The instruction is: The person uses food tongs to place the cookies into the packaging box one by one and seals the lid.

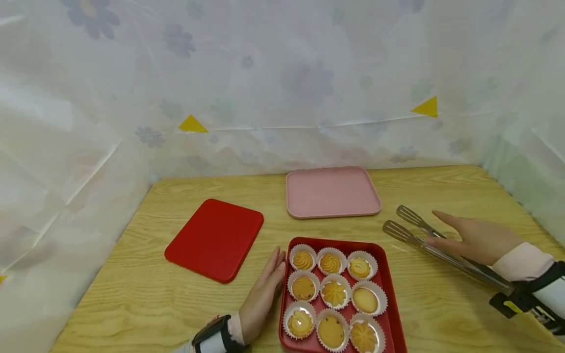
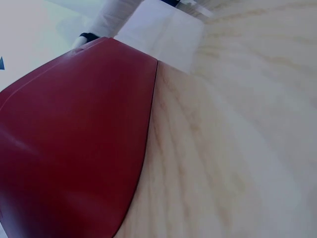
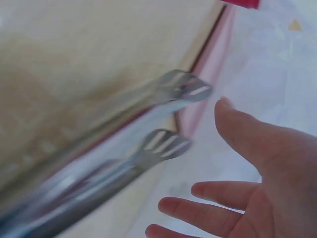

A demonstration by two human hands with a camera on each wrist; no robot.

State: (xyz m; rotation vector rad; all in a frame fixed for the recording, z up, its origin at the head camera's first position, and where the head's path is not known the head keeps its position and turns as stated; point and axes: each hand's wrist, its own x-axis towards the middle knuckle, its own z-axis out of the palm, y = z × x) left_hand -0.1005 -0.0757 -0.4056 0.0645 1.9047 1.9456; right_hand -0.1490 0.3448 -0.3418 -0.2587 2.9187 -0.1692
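A square red box holds rows of cookies in white paper cups, near the front of the table. My left hand lies along the box's left wall with its fingers straight; whether it touches the wall is hard to tell. The left wrist view is filled largely by a red outer wall. Slotted metal tongs lie at the right, their two arms apart. Above them hovers my right hand. In the right wrist view its fingers are spread beside the tongs, holding nothing.
A red square lid lies flat on the wooden table, left of the box. Behind the box is a pink tray, close to the table's back edge. Patterned sheeting hangs at the back and both sides, with yellow triangles on it.
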